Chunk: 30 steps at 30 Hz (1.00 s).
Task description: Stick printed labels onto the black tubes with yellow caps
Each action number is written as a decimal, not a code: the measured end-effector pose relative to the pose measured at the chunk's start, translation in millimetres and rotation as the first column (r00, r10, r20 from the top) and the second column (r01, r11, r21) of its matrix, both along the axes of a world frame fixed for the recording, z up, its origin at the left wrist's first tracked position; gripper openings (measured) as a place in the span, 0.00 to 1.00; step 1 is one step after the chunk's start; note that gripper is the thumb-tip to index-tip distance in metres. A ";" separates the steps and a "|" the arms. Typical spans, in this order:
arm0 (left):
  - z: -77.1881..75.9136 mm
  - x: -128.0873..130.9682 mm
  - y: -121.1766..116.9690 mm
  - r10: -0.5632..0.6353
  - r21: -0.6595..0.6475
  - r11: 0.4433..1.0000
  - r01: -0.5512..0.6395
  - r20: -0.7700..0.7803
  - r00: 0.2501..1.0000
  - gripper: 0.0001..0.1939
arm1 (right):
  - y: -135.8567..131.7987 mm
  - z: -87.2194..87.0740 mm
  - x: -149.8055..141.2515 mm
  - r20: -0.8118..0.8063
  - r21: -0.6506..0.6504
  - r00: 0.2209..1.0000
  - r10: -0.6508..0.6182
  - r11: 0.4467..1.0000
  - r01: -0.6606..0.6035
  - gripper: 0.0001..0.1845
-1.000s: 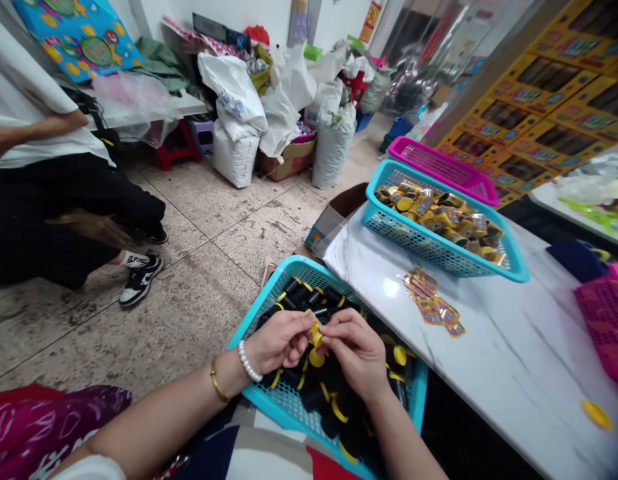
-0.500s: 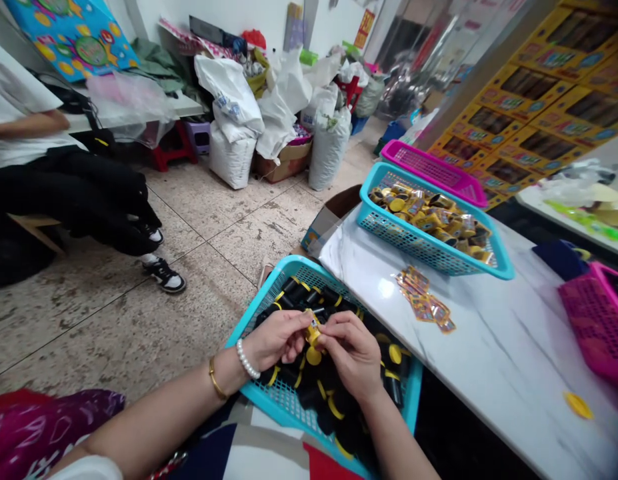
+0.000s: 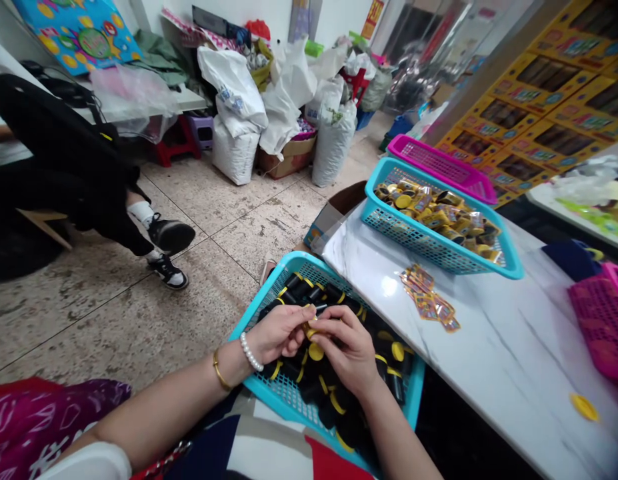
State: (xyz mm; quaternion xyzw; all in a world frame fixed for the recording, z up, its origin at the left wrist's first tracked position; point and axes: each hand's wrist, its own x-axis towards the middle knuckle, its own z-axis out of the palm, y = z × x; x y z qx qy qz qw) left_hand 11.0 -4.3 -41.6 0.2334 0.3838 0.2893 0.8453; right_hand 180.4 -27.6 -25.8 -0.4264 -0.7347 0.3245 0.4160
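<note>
Up close, left hand (image 3: 281, 331) and right hand (image 3: 346, 350) pinching small yellow-capped piece (image 3: 309, 327), over blue basket (image 3: 269, 390) of black tubes (image 3: 333, 400)

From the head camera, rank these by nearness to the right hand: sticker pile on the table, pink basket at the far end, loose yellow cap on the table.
1. Sticker pile: on the white table, up and right of the right hand.
2. Loose yellow cap: far right, near the table edge.
3. Pink basket: at the far end, behind the blue basket of wrapped pieces.
</note>
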 end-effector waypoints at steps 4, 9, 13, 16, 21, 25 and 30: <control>0.2 0.1 0.1 -0.010 -0.019 1.000 0.011 0.060 0.998 0.22 | -0.1 1.0 0.6 0.028 0.052 0.999 -0.020 0.998 0.019 0.10; -2.1 2.3 -3.6 0.027 0.001 1.000 -0.027 0.002 1.000 0.22 | -3.6 11.1 -5.6 0.078 -0.097 0.997 0.007 0.995 0.001 0.19; -6.6 3.3 -5.7 -0.003 0.036 0.999 0.004 -0.037 0.999 0.22 | -11.3 17.6 -13.6 0.238 -0.076 0.969 -0.060 0.994 0.081 0.10; -6.4 3.1 -5.8 0.015 0.048 0.999 -0.013 -0.057 0.998 0.21 | -11.9 29.9 -9.6 0.338 -0.049 0.940 -0.056 0.996 0.077 0.11; -0.5 3.1 -8.9 0.041 0.115 0.993 -0.026 -0.124 0.991 0.22 | 36.6 93.5 46.6 0.326 0.227 0.879 -0.349 0.931 0.285 0.05; -3.2 2.8 -9.7 -0.015 0.227 0.971 0.067 -0.225 0.974 0.20 | 90.1 135.9 115.8 0.222 0.434 0.704 -0.674 0.715 0.548 0.20; -3.8 -6.0 -0.2 0.014 0.309 0.946 0.098 -0.341 0.940 0.20 | 88.1 107.1 154.6 0.387 0.381 0.602 -0.698 0.716 0.585 0.15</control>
